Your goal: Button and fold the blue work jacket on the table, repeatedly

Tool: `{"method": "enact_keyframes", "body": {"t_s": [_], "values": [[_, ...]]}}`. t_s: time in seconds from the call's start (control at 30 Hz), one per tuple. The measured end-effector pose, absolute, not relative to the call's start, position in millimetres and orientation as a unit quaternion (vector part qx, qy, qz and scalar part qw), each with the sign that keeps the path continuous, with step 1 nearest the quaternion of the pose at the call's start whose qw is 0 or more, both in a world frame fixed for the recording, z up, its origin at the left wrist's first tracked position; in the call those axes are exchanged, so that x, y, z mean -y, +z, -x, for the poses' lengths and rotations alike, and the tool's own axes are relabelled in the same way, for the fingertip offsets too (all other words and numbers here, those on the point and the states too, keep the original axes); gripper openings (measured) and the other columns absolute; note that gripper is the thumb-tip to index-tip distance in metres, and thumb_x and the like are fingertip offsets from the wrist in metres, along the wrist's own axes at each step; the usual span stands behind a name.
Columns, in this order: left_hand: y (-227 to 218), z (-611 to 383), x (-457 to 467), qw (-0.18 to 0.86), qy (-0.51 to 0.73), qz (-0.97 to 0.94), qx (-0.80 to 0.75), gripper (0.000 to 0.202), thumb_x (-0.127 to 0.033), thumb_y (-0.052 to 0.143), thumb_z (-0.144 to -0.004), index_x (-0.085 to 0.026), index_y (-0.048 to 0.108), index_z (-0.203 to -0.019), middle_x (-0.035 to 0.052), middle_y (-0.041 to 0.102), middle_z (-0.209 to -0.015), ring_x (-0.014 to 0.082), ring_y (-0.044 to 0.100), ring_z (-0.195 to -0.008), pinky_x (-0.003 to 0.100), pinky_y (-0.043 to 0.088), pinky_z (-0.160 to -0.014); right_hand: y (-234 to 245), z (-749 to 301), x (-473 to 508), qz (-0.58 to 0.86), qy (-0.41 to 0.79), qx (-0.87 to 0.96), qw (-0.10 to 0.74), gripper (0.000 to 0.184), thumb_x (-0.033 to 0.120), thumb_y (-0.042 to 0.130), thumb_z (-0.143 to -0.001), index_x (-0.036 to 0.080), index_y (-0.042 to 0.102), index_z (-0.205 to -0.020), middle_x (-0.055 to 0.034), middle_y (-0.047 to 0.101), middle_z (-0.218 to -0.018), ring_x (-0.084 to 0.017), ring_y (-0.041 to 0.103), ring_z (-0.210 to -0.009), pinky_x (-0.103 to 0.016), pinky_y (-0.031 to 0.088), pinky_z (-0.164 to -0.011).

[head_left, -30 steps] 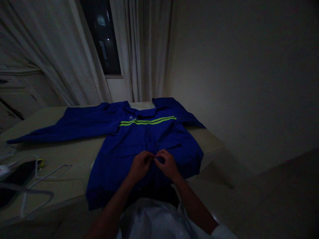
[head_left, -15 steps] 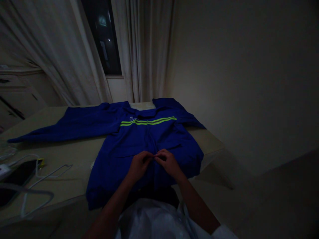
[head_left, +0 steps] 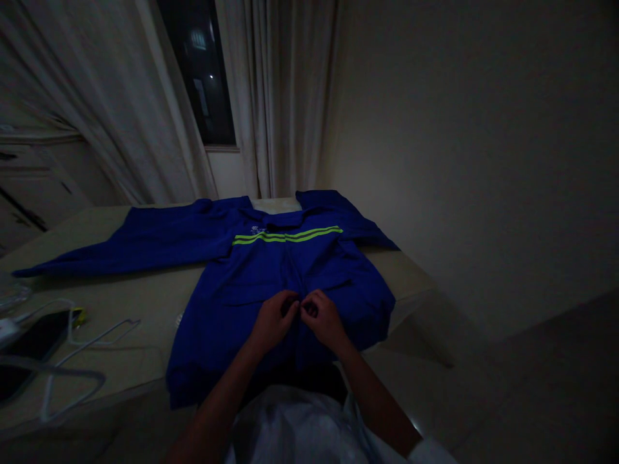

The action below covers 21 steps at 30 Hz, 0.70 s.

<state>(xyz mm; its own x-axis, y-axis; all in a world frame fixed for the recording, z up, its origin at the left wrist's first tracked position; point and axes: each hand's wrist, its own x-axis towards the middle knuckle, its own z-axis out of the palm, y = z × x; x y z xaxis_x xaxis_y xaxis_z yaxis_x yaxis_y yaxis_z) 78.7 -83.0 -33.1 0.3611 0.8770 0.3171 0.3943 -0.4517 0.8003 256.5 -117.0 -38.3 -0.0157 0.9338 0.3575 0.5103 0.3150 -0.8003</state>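
Note:
A blue jacket (head_left: 251, 274) with two bright yellow-green stripes across its chest lies front up on the table (head_left: 140, 290), sleeves spread to both sides. Its lower part hangs over the near table edge. At the middle front opening, my left hand (head_left: 276, 319) pinches the left front edge of the jacket between thumb and fingers. Close beside it, my right hand (head_left: 323, 317) is closed on the right front edge. The fingertips of both hands nearly meet. Whatever small fastening lies between them is too dark to make out.
On the table's left lie a dark phone (head_left: 36, 341), a white charger (head_left: 7, 330) and a looped white cable (head_left: 97, 338). Curtains (head_left: 280, 96) hang around a dark window (head_left: 200, 71) behind the table. A plain wall (head_left: 464, 161) stands to the right.
My fingertips have drawn slightly apart at the front opening, and the fingers have curled a little more. The jacket lies as before.

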Motion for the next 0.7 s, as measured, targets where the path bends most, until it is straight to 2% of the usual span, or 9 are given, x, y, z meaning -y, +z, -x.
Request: {"method": "enact_keyframes", "body": {"t_s": [0.2, 0.33, 0.43, 0.53, 0.63, 0.7], "values": [[-39.2, -77.3, 77.7, 0.369, 0.371, -0.749, -0.407, 0.025, -0.029, 0.057, -0.096, -0.022, 0.07, -0.116, 0.0028, 0.077, -0.093, 0.0177, 0.071, -0.082, 0.029, 0.052, -0.075, -38.3, -255.8, 118.1, 0.54, 0.238, 0.669, 0.452, 0.007, 0.015, 0.069, -0.086, 0.021, 0.07, -0.088, -0.0004, 0.063, -0.09, -0.012, 0.06, -0.069, -0.025, 0.05, -0.065], [-40.6, -79.4, 78.1, 0.365, 0.366, -0.75, -0.414, 0.025, -0.026, 0.056, -0.095, -0.022, 0.068, -0.117, 0.0021, 0.075, -0.09, 0.018, 0.07, -0.08, 0.029, 0.051, -0.074, -38.4, -256.3, 117.7, 0.536, 0.233, 0.669, 0.459, 0.008, 0.013, 0.069, -0.084, 0.021, 0.07, -0.088, -0.0001, 0.062, -0.09, -0.011, 0.059, -0.066, -0.025, 0.051, -0.064], [-39.9, -82.1, 79.8, 0.33, 0.365, -0.761, -0.423, 0.022, -0.022, 0.055, -0.094, -0.022, 0.066, -0.113, 0.0031, 0.074, -0.091, 0.0188, 0.069, -0.082, 0.03, 0.05, -0.076, -37.1, -256.9, 117.3, 0.535, 0.231, 0.673, 0.456, 0.01, 0.011, 0.068, -0.084, 0.02, 0.071, -0.087, -0.0007, 0.062, -0.091, -0.01, 0.059, -0.065, -0.024, 0.051, -0.064], [-37.2, -81.3, 82.3, 0.257, 0.354, -0.791, -0.427, 0.016, -0.022, 0.052, -0.098, -0.021, 0.066, -0.105, 0.0054, 0.073, -0.097, 0.021, 0.067, -0.091, 0.034, 0.05, -0.084, -34.3, -257.3, 117.7, 0.541, 0.232, 0.675, 0.445, 0.012, 0.009, 0.069, -0.082, 0.02, 0.072, -0.086, -0.001, 0.062, -0.093, -0.01, 0.059, -0.065, -0.024, 0.052, -0.064], [-31.2, -74.8, 85.2, 0.191, 0.29, -0.834, -0.429, 0.022, -0.025, 0.049, -0.102, -0.022, 0.07, -0.101, 0.0062, 0.073, -0.102, 0.0232, 0.064, -0.097, 0.039, 0.047, -0.092, -31.1, -257.0, 118.9, 0.551, 0.229, 0.682, 0.423, 0.015, 0.006, 0.069, -0.081, 0.019, 0.073, -0.085, -0.0011, 0.061, -0.094, -0.01, 0.061, -0.069, -0.023, 0.053, -0.068], [-25.7, -69.2, 86.4, 0.182, 0.239, -0.858, -0.417, 0.026, -0.021, 0.047, -0.103, -0.023, 0.072, -0.106, 0.0061, 0.074, -0.107, 0.0227, 0.064, -0.1, 0.039, 0.046, -0.095, -29.4, -256.8, 119.7, 0.555, 0.23, 0.687, 0.41, 0.016, 0.005, 0.069, -0.081, 0.019, 0.073, -0.087, -0.0013, 0.062, -0.095, -0.01, 0.062, -0.071, -0.024, 0.053, -0.07]]}}
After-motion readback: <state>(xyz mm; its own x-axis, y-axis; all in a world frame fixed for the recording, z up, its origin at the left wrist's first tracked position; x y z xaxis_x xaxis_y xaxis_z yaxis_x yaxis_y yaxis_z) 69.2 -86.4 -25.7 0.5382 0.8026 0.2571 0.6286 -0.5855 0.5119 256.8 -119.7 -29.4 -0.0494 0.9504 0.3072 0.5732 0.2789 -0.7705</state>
